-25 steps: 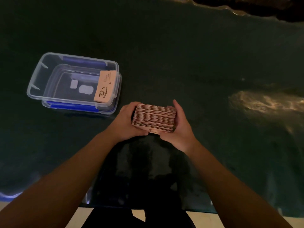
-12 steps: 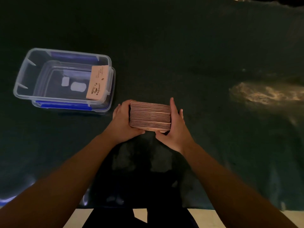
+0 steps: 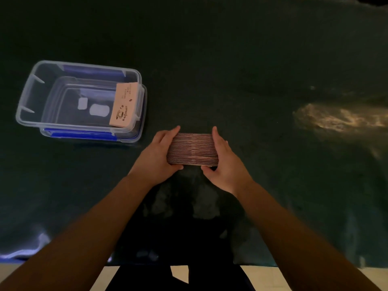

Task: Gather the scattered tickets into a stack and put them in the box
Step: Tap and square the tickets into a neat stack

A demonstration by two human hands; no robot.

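Note:
A thick stack of pink tickets (image 3: 192,149) stands on edge on the dark table, squared between both palms. My left hand (image 3: 157,155) presses its left end and my right hand (image 3: 224,162) presses its right end, thumbs curled under the near side. To the left and slightly farther away sits the clear plastic box (image 3: 27,95) with blue clips. Inside it, one pink ticket with a coffee-cup print (image 3: 124,107) leans against the right wall.
A dark green cloth (image 3: 231,59) covers the table. A patch of warm light (image 3: 340,118) glints on it at the right. The table's near edge (image 3: 294,266) runs along the bottom, with pale floor beyond.
The stack was tilted and slightly fanned one second ago; now it is level and its edges are flush. Both hands have flattened against its ends. The view has shifted a little.

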